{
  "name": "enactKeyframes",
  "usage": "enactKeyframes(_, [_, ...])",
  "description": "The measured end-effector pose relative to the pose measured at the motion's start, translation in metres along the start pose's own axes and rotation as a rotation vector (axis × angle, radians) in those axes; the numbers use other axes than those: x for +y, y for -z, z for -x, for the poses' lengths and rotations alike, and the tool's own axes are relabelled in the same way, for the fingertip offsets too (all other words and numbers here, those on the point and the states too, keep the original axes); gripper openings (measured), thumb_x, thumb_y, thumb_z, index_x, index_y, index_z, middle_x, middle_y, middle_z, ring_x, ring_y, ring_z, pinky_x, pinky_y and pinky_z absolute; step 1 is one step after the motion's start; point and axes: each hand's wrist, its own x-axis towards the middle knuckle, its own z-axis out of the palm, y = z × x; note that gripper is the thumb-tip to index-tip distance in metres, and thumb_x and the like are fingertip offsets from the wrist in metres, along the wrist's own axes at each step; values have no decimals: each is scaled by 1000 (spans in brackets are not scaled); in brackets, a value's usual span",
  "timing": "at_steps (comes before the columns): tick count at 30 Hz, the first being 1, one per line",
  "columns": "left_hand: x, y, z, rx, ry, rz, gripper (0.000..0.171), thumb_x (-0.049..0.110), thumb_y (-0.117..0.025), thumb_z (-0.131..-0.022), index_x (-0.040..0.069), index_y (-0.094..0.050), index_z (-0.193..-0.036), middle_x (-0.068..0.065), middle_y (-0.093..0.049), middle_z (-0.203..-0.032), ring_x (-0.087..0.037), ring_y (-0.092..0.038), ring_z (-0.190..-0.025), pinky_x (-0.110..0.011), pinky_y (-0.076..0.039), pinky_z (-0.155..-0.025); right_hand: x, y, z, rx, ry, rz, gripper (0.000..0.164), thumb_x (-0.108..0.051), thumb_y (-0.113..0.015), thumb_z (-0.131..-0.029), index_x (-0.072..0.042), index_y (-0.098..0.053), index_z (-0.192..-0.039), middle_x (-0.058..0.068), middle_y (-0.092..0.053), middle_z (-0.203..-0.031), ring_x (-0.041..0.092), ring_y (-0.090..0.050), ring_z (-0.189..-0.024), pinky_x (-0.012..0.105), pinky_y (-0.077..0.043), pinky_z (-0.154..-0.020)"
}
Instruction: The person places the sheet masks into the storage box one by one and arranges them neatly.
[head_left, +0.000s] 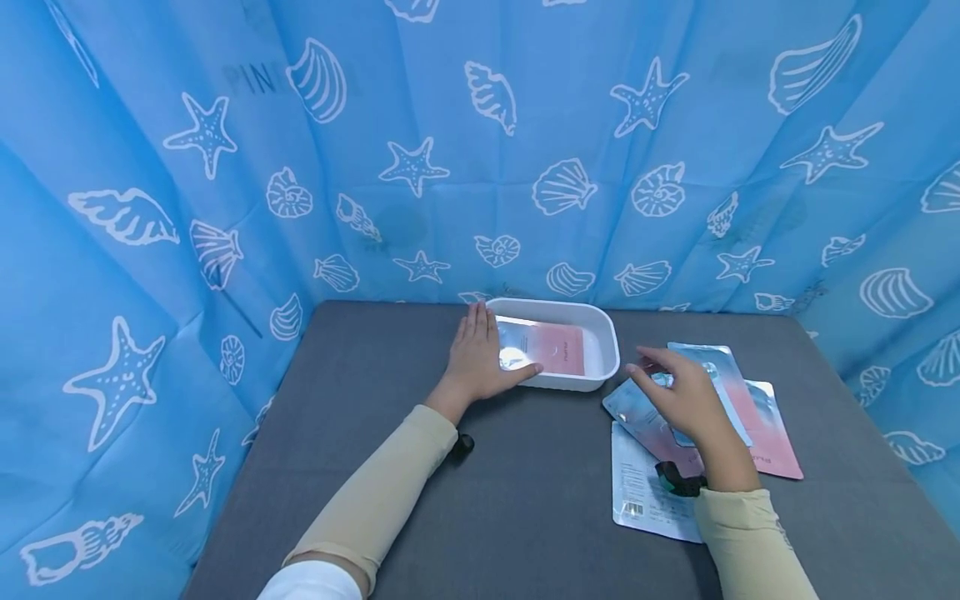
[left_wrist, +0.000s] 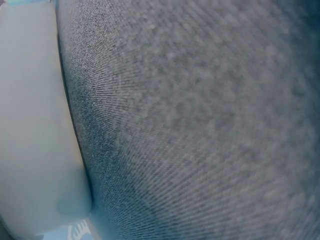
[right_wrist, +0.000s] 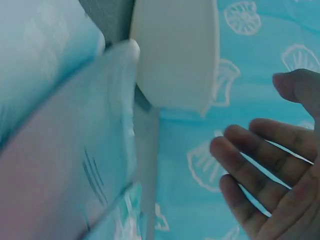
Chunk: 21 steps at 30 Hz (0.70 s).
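Note:
A white plastic box (head_left: 577, 383) stands near the back of the table, with a pink and silver flat pouch (head_left: 558, 348) lying inside. My left hand (head_left: 474, 358) rests along the box's left side, fingers straight and thumb spread over the front rim. To the right of the box, my right hand (head_left: 686, 396) hovers over a loose pile of pouches (head_left: 780, 446), its fingers relaxed and nothing in them. The right wrist view shows that hand (right_wrist: 285, 170) with fingers apart, clear of the nearby pouch (right_wrist: 70, 150).
One silver pouch (head_left: 647, 500) with its printed back up lies at the near side of the pile. Grey cloth covers the table (head_left: 525, 517). A blue curtain (head_left: 465, 208) with white shell and starfish prints hangs behind and at both sides.

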Motion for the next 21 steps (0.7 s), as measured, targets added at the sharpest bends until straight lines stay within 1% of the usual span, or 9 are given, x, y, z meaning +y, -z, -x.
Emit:
enactKeyframes(6, [-1, -1, 0, 4, -3, 4, 133, 96, -43, -85, -1, -9, -169, -22, -4, -179, -38, -2, -167, -49, -10, -136, 16, 20, 11, -94, -101, 1, 58, -43, -60, -108, -1, -58, -148, 27, -70, -130, 49, -62, -123, 71, -53, -99])
enactKeyframes(9, [-1, 0, 0, 5, -7, 3, 133, 96, -42, -85, -2, -9, -169, -22, -5, -179, -38, -2, -167, -49, -10, -136, 28, 27, 16, -93, -145, -3, 60, -44, -59, -108, 0, -57, -149, 29, -68, -130, 50, -62, -122, 70, -54, -98])
enactKeyframes(12, [-1, -1, 0, 2, -7, 5, 133, 96, -42, -85, -1, -9, -169, -22, -4, -179, -38, -2, -167, -49, -10, -136, 42, 33, 20, -65, -189, -4, 63, -45, -58, -108, 4, -56, -149, 30, -67, -130, 49, -62, -119, 67, -56, -94])
enactKeyframes(16, [-1, -1, 1, -8, -3, 6, 134, 97, -41, -84, -1, -8, -169, -22, -3, -179, -38, -1, -167, -49, -10, -136, 58, 41, 25, -46, -266, -8, 70, -49, -56, -108, 7, -52, -150, 34, -62, -134, 51, -58, -121, 67, -56, -93])
enactKeyframes(18, [-1, -1, 1, -5, -4, 5, 133, 96, -41, -84, -1, -8, -169, -22, -3, -179, -38, -1, -167, -49, -10, -135, 66, 45, 28, -55, -303, -5, 75, -51, -56, -107, 9, -49, -152, 36, -58, -139, 55, -55, -125, 70, -53, -95])
enactKeyframes(21, [-1, 0, 1, 1, -5, 2, 133, 96, -41, -85, -1, -8, -169, -22, -3, -179, -38, -2, -167, -48, -10, -135, 75, 51, 31, -94, -348, 26, 81, -52, -60, -105, 10, -45, -153, 41, -49, -147, 60, -49, -131, 74, -49, -99])
